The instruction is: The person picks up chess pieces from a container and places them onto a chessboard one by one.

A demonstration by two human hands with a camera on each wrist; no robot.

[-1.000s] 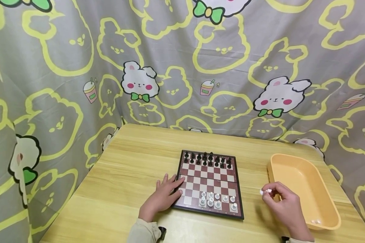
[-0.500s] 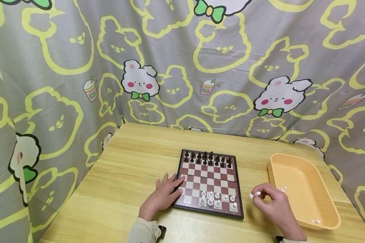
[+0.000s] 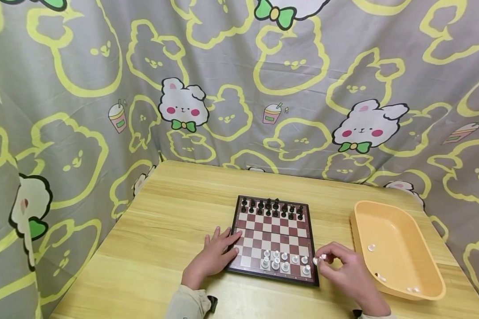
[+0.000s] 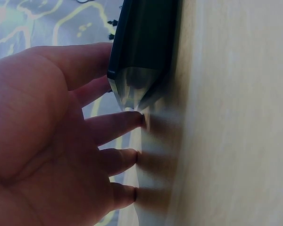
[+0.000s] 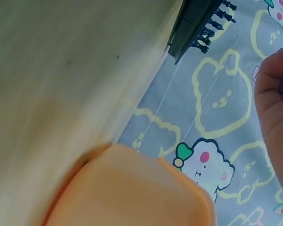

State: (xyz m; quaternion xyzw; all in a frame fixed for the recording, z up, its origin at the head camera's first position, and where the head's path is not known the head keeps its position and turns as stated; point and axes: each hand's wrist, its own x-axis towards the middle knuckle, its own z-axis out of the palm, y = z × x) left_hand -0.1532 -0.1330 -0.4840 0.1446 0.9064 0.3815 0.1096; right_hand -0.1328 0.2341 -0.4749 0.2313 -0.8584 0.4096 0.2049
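A chessboard [image 3: 259,243] lies on the table with two rows of black chess pieces [image 3: 268,212] at its far side. Several white chess pieces [image 3: 275,264] stand near its front right. My left hand [image 3: 212,257] rests at the board's left edge, index finger and thumb over the rim; in the left wrist view its other fingertips [image 4: 136,120] meet the tabletop beside the board [image 4: 146,42]. Right at the board's right edge, my right hand [image 3: 345,270] pinches a white chess piece [image 3: 322,257] between thumb and index finger. That piece is out of sight in the right wrist view.
An orange plastic tray [image 3: 413,230] stands on the wooden table [image 3: 175,208] at the right, with several small white pieces [image 3: 413,289] lying in it. A patterned grey curtain [image 3: 231,66] hangs behind and along the sides of the table.
My right hand has moved left from the tray's edge to the board's right edge, carrying the white chess piece. Pieces in the tray it had covered now show. My left hand has stayed put.
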